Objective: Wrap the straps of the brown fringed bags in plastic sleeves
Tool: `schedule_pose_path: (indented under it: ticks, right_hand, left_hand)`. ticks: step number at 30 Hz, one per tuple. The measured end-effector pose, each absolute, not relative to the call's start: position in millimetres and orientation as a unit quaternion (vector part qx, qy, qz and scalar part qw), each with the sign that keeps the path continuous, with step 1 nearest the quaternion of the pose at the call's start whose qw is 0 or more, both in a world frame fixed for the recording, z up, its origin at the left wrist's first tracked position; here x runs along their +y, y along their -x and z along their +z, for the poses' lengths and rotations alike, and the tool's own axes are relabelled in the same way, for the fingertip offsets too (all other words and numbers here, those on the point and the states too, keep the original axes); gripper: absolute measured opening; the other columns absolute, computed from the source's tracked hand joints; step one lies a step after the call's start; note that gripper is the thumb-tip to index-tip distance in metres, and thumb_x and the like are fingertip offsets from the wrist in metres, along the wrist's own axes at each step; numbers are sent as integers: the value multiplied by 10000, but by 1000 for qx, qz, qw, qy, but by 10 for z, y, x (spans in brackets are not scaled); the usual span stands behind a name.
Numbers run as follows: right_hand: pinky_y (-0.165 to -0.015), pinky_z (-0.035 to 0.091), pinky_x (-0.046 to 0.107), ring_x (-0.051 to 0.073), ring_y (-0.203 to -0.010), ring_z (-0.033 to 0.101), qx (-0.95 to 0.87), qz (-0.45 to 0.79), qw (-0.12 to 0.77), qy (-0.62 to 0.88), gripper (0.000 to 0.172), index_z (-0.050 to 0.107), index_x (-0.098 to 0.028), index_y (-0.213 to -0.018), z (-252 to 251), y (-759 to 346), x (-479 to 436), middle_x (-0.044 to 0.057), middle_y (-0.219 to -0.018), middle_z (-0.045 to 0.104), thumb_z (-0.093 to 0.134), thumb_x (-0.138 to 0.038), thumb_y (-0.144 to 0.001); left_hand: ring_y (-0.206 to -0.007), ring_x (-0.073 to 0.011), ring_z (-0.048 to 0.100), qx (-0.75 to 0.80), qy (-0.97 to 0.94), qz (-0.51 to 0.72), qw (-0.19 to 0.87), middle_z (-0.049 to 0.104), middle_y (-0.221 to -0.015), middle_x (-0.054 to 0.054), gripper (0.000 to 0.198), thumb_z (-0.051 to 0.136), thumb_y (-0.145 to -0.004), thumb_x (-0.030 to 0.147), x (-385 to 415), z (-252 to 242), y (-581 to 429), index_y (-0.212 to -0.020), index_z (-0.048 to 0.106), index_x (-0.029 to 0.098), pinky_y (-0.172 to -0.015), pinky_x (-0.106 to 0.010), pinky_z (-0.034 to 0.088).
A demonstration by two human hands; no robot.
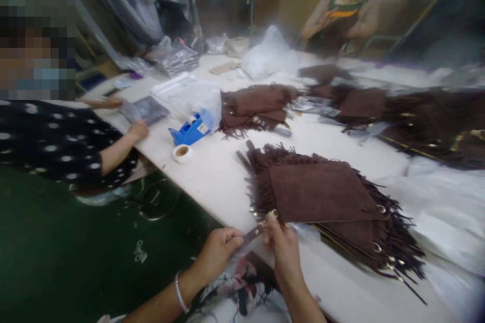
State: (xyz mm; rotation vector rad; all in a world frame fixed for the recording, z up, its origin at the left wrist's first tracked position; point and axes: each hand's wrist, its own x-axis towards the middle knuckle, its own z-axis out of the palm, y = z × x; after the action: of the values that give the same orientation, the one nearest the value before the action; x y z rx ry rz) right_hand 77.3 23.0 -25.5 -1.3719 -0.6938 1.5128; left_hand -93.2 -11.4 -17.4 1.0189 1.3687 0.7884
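Between my hands runs a short brown strap [251, 234] with small metal studs. My left hand [220, 250], a silver bangle on its wrist, pinches the strap's near end. At the other end, my right hand [281, 242] is closed on the strap beside a gold-coloured metal ring [273, 213] at the bag's corner. The brown fringed bag [322, 192] lies flat on top of similar stacked bags, its fringe spread on both sides. More gold rings show on the stack's right side. The exact clasp between my right fingers is partly hidden.
On the white table [204, 181] stand a blue tape dispenser [191, 130] and a tape roll [182, 153]. More fringed bags [261, 103] lie farther back, with clear plastic [447, 212] at right. A co-worker in a dotted top [56, 141] holds a plastic-wrapped packet [146, 110]; another person sits at the back.
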Motion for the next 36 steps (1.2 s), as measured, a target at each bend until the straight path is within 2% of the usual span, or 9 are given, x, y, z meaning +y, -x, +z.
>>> schedule_pose_path:
  ticks: [4, 8, 12, 16, 19, 24, 30, 33, 36]
  right_hand:
    - [-452, 316, 209, 101, -504, 427, -259, 644, 467, 548, 370, 627, -155, -759, -279, -786, 214, -24, -572, 537, 667, -523, -782]
    - [-543, 401, 226, 148, -644, 550, -270, 636, 457, 561, 425, 678, -152, -949, -266, -854, 230, 21, -771, 668, 667, -536, -768]
    - [-628, 452, 263, 197, -733, 593, -335, 584, 440, 594, 453, 713, -140, -902, -214, -929, 248, 51, -803, 698, 655, -564, -755]
    - [-572, 483, 281, 226, -725, 626, -325, 556, 461, 610, 475, 690, -157, -943, -247, -951, 128, 70, -805, 703, 608, -592, -769]
    - [-495, 469, 267, 194, -636, 616, -306, 562, 480, 600, 465, 642, -183, -1029, -335, -917, 12, 73, -899, 706, 669, -543, -736]
    - [-359, 312, 223, 114, -354, 414, -273, 625, 463, 566, 445, 619, -177, -936, -449, -868, -8, -44, -480, 541, 691, -555, -712]
    - [-370, 319, 220, 100, -360, 404, -267, 634, 470, 553, 471, 627, -182, -937, -436, -843, 23, -51, -514, 542, 703, -576, -690]
    - [-376, 299, 211, 91, -361, 382, -287, 630, 457, 558, 404, 618, -186, -792, -424, -836, 11, -71, -465, 481, 709, -565, -688]
    - [-388, 303, 205, 87, -371, 387, -299, 632, 448, 558, 392, 580, -190, -692, -400, -841, 1, -72, -455, 480, 720, -556, -672]
  left_hand:
    - [-706, -206, 601, 568, -415, 374, 605, 702, -760, -65, 326, 570, -845, 405, 52, -154, 702, -806, 710, 113, -662, -284, 427]
    - [-728, -205, 596, 550, -415, 432, 582, 703, -772, -68, 339, 573, -852, 424, 232, -124, 408, -804, 721, 123, -671, -281, 437]
    - [-837, -236, 628, 550, -398, 455, 577, 731, -899, -99, 357, 579, -853, 443, 298, -77, 239, -920, 738, 132, -753, -306, 473]
    - [-985, -268, 631, 557, -361, 468, 583, 710, -1092, -124, 420, 609, -830, 471, 288, -52, 202, -1073, 710, 144, -873, -347, 477]
    - [-972, -259, 638, 559, -344, 462, 596, 700, -1122, -120, 440, 622, -815, 490, 281, -46, 187, -1094, 700, 159, -861, -342, 487]
    - [-824, -219, 634, 564, -349, 442, 604, 716, -966, -94, 419, 631, -799, 502, 318, -63, 171, -1025, 712, 159, -722, -298, 488]
    - [-740, -185, 579, 561, -401, 409, 597, 654, -809, -48, 369, 606, -809, 506, 399, -140, 233, -887, 675, 152, -666, -270, 444]
    - [-718, -177, 561, 559, -408, 394, 605, 632, -764, -42, 386, 580, -819, 531, 409, -106, 242, -822, 647, 151, -650, -261, 432]
    - [-739, -179, 577, 542, -394, 397, 627, 652, -803, -59, 417, 542, -844, 544, 425, -17, 234, -903, 650, 146, -668, -264, 435]
